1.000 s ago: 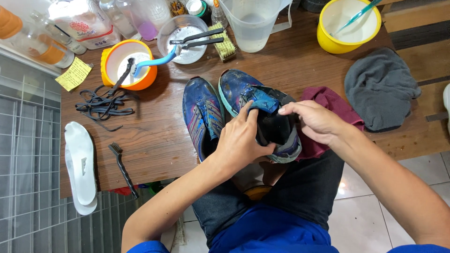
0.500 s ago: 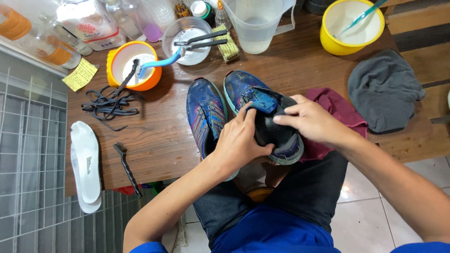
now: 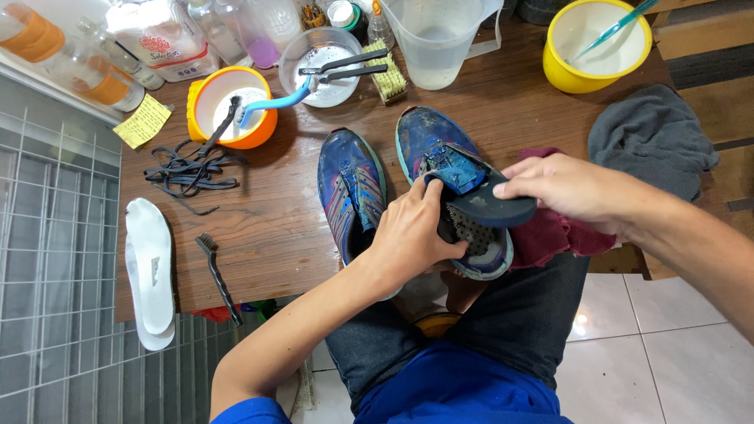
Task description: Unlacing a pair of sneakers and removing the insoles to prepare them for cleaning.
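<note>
**Insole half out of a blue shoe at a cleaning table**

Head view: at the centre of the frame the left hand (image 3: 412, 235) is closed around the heel end of a blue sports shoe (image 3: 440, 149), fingers curled over its collar. The right hand (image 3: 569, 188), coming in from the right edge, pinches a dark insole (image 3: 495, 208) between thumb and fingers; the insole sticks out of the shoe's opening, bent across it, with its near end clear of the shoe. The shoe lies on a wooden table (image 3: 267, 228), its toe towards the top of the frame, partly over a maroon cloth (image 3: 550, 235). Just left of it, touching or nearly so, lies a second blue shoe (image 3: 345, 188).

In the upper left an orange bowl (image 3: 208, 98) holds a blue-handled brush (image 3: 275, 102); below it is a tangle of dark laces (image 3: 188, 169). A white insole pair (image 3: 149, 275) lies at the left edge of the table, a small black brush (image 3: 216, 271) beside it. At the top stand a clear bowl (image 3: 302, 47) with tongs across it and a clear jug (image 3: 436, 39); in the upper right, a yellow bowl (image 3: 597, 47) and a grey cloth (image 3: 652, 137).
</note>
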